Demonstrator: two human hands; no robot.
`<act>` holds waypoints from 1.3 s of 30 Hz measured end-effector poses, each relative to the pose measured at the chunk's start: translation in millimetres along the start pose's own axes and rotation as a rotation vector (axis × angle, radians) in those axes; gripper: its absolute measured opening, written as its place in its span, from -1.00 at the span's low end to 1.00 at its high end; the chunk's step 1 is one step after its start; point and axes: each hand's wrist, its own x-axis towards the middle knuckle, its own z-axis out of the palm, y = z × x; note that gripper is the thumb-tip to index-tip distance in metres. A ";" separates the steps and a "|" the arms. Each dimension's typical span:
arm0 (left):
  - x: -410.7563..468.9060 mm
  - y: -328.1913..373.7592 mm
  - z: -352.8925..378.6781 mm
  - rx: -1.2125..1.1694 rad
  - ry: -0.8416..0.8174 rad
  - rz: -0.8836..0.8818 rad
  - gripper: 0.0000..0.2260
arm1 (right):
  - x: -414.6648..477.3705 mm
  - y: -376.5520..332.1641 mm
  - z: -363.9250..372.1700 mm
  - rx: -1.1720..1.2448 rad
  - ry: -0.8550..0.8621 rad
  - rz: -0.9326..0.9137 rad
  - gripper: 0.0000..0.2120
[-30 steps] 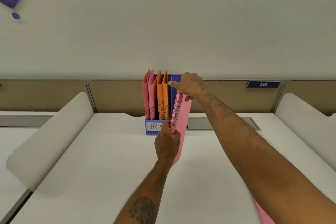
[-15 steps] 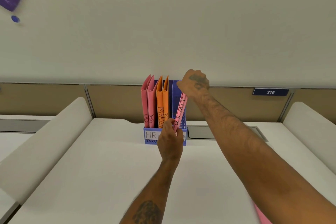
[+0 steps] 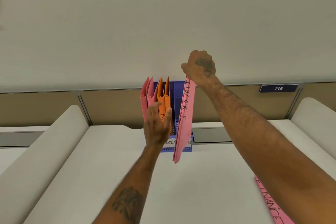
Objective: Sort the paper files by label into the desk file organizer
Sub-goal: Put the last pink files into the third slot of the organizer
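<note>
A blue desk file organizer (image 3: 183,148) stands at the far edge of the white desk. Its left slots hold two pink files (image 3: 146,94) and two orange files (image 3: 164,96); the right slot shows bare blue. My right hand (image 3: 200,66) pinches the top of a pink file (image 3: 183,123) lettered FINANCE, which hangs upright in front of the organizer's right slot, its lower end below the organizer's front. My left hand (image 3: 157,123) is open with fingers spread, in front of the orange files, apart from the hanging file. A second pink FINANCE file (image 3: 271,203) lies at the desk's lower right.
The white desk (image 3: 200,187) is flanked by rounded white dividers at left (image 3: 45,151) and right (image 3: 312,112). A tan partition with a sign reading 216 (image 3: 278,88) runs behind the organizer. A grey recessed panel (image 3: 211,134) sits to the organizer's right.
My right hand lifted the pink FINANCE file higher, so it hangs in front of the organizer. My left hand let go of the file, opened and shifted left before the orange files.
</note>
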 end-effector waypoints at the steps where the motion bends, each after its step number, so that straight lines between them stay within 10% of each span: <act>1: 13.2 -5.0 -2.4 0.063 -0.044 0.014 -0.50 | 4.8 -0.7 3.1 0.009 0.037 -0.003 -0.79; 12: 104.9 -80.5 15.9 0.600 -0.671 -0.002 -0.10 | 45.1 -12.6 32.3 0.006 0.247 -0.245 -0.86; 39: 100.1 -93.1 17.7 0.671 -0.570 0.084 -0.26 | 26.0 29.6 193.7 0.060 0.038 -0.164 -0.69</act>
